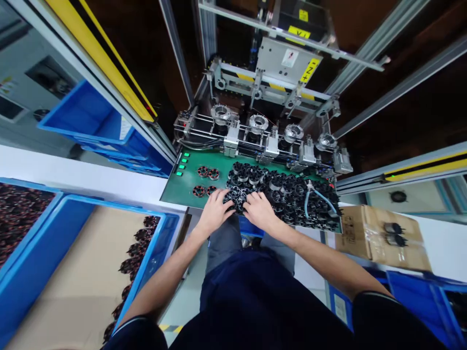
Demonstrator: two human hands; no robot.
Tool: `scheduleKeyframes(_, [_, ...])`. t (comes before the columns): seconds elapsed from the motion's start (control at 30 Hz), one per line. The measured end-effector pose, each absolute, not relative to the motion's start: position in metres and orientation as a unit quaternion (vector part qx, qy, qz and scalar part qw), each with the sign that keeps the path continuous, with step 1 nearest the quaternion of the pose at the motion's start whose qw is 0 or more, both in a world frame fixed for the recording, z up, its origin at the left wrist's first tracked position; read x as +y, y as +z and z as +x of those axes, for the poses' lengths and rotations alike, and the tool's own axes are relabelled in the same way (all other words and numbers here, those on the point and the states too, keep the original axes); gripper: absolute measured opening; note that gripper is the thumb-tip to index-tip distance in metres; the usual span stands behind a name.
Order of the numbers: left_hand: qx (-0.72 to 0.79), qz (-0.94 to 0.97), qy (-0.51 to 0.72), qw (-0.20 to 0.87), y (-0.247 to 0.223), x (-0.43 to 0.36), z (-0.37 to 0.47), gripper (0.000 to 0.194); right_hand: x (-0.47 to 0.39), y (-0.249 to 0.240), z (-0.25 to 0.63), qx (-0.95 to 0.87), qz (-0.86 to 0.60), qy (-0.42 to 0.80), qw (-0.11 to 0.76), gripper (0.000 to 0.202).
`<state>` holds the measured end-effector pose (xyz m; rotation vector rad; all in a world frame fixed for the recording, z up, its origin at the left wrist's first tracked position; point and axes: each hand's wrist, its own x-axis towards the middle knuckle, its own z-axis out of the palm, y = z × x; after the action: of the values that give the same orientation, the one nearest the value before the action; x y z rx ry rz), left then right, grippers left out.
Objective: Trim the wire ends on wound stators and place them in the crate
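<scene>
Black ring-shaped parts (277, 184) cover the middle and right of a green mat (175, 187). My left hand (216, 209) rests at the front of the pile, its curled fingers on the left side of dark rings (239, 194). From the right, my right hand (260, 209) touches the same rings with bent fingertips. Just left of the hands lie several red-and-black rings (203, 171). Blue-handled pliers (309, 194) lie on the pile at the right. The fingertips partly hide the rings between the hands.
Behind the mat stands a machine with several metal ring fixtures (258, 122). Blue bins (69, 206) with red-black parts are at the left. A cardboard box (386, 236) with two parts on top stands at the right. Yellow-edged posts (120, 58) flank the machine.
</scene>
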<state>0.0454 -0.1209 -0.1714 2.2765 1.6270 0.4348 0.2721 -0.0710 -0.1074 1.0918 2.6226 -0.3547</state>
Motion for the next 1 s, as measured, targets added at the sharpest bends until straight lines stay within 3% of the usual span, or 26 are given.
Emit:
scheduleKeyframes(0.13, [0.585,0.772,0.181,0.167,-0.156,-0.122,0.043,0.011,-0.071,-0.103,0.275,0.914,0.371,-0.132,0.095,0.021])
scheduleKeyframes(0.27, [0.608,0.692,0.329,0.208,-0.130,-0.124,0.035,0.013,-0.058,-0.063,0.301,0.911,0.385,-0.149,0.001,0.025])
scheduleKeyframes(0.33, [0.617,0.631,0.407,0.235,-0.108,-0.110,0.028,0.036,-0.036,-0.039,0.316,0.890,0.398,-0.202,-0.094,0.025])
scheduleKeyframes(0.4, [0.621,0.597,0.448,0.239,-0.081,-0.079,0.020,0.072,-0.002,-0.016,0.329,0.847,0.415,-0.266,-0.199,0.046])
scheduleKeyframes(0.47, [0.610,0.621,0.452,0.195,-0.055,-0.033,0.010,0.062,0.041,0.000,0.338,0.817,0.431,-0.275,-0.266,0.076])
scheduleKeyframes(0.53, [0.596,0.645,0.450,0.165,-0.040,0.021,0.004,0.058,0.085,0.005,0.342,0.807,0.446,-0.240,-0.304,0.074])
scheduleKeyframes(0.63, [0.606,0.658,0.432,0.115,-0.044,0.097,0.001,0.063,0.137,-0.012,0.342,0.782,0.506,-0.202,-0.304,0.062])
scheduleKeyframes(0.73, [0.635,0.662,0.369,0.150,-0.073,0.140,0.007,0.060,0.162,-0.045,0.343,0.757,0.565,-0.219,-0.244,0.058])
scheduleKeyframes(0.87, [0.630,0.677,0.339,0.173,-0.103,0.150,0.011,0.064,0.169,-0.073,0.348,0.751,0.570,-0.234,-0.237,0.063])
scheduleKeyframes(1.0, [0.638,0.663,0.347,0.180,-0.100,0.145,0.015,0.062,0.165,-0.071,0.348,0.751,0.564,-0.244,-0.243,0.059])
